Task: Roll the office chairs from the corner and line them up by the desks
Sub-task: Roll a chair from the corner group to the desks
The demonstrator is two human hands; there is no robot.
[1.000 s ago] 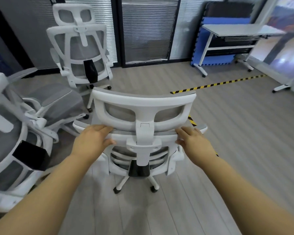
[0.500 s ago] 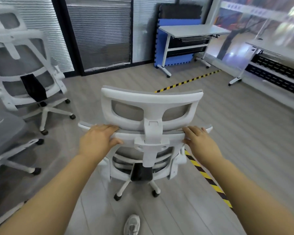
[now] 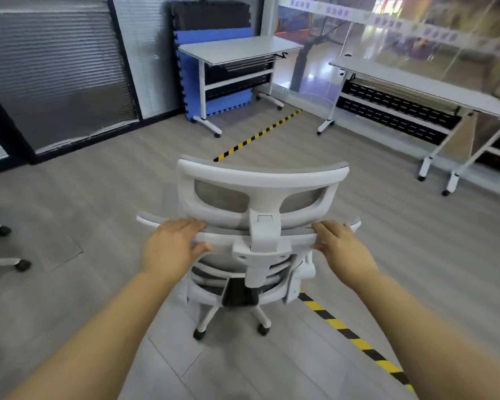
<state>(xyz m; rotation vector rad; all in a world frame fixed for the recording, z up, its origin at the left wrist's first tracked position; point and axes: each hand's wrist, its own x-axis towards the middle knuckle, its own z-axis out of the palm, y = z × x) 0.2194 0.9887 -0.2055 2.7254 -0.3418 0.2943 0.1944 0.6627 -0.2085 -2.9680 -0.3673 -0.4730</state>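
So the room's swung round since a second ago: the corner chairs have slid off to 9 o'clock, only one wheeled base (image 3: 3,255) left in view, and the long bench (image 3: 416,82) now shows at 2 o'clock. Plenty of bare floor (image 3: 416,241) ahead. The small bench (image 3: 240,49) sits at 12, well apart. I'm mid-roll with the office chair (image 3: 260,226) right in front of me, straddling the striped floor tape (image 3: 352,336). Left hand (image 3: 171,249) and right hand (image 3: 344,252) both have fingers (image 3: 185,225) curled over the backrest's top rail, thumbs underneath. Next I reckon I steer right toward 2 o'clock, minding the bench's legs.
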